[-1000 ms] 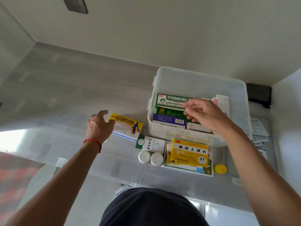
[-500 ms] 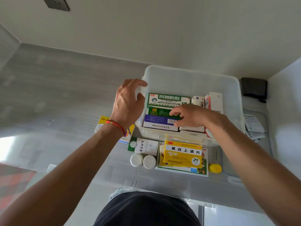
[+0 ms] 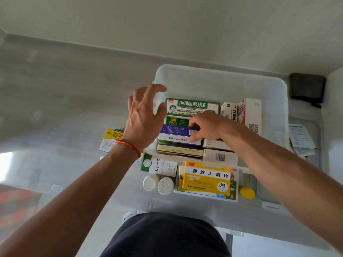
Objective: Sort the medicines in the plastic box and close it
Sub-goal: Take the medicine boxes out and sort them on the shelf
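The right hand (image 3: 207, 127) seems to pinch the blue-and-white cardboard medicine carton (image 3: 178, 135) inside the translucent plastic box (image 3: 219, 84); its grip may slip, toppling the cartons beside it. The left hand (image 3: 144, 115) hovers spread, empty.

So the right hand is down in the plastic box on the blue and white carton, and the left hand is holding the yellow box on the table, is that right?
Not quite. The head view shows the left hand open and holding nothing, above the plastic box rim; the yellow box lies on the table under its wrist. The right hand is indeed in the box on the blue and white carton.
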`<state>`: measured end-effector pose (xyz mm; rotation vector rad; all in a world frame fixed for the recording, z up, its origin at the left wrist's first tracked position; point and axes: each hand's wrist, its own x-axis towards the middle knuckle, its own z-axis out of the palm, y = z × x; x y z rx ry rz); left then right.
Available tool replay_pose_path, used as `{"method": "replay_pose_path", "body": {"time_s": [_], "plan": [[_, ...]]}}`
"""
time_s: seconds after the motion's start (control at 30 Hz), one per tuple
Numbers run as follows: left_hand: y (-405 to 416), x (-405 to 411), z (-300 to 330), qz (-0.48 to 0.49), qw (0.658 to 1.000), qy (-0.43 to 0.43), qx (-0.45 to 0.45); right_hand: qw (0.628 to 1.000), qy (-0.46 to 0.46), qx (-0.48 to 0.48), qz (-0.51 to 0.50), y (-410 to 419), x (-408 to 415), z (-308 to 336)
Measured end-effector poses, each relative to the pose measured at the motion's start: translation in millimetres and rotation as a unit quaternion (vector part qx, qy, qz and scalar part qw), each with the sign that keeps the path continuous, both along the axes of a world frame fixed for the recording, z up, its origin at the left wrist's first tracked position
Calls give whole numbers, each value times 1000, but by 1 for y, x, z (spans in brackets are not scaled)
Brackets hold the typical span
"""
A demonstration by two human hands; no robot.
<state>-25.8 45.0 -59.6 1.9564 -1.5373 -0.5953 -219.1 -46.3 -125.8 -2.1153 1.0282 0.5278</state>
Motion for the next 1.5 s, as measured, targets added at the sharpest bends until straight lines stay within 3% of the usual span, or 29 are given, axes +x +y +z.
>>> {"method": "replay_pose_path", "body": {"time_s": [0.37,0.6,0.77,0.93,1.07,1.17,1.23,1.4,1.5], "plan": [[0,1,-1,10,1000,19,5,997,-38,-51,-49,4,-3,34],[5,5,9,-27,995,92,-32,963,-194,-127,-137,6,-42,98],[18,10,30,-27,987,134,-84,941,-268,-84,-191,18,-46,136],[41,24,46,2,955,281,-92,925,-313,-45,-209,36,-25,153],[59,43,45,27,950,293,-103,926,-320,-32,-196,47,-1,156],[70,70,41,70,894,426,-120,919,-337,-15,-202,48,12,151],[76,100,33,123,867,467,-120,920,-334,-33,-203,48,14,145],[95,151,-28,236,898,370,2,934,-274,-73,-215,60,5,114],[98,150,-62,261,900,337,95,938,-245,-63,-235,65,0,94]]}}
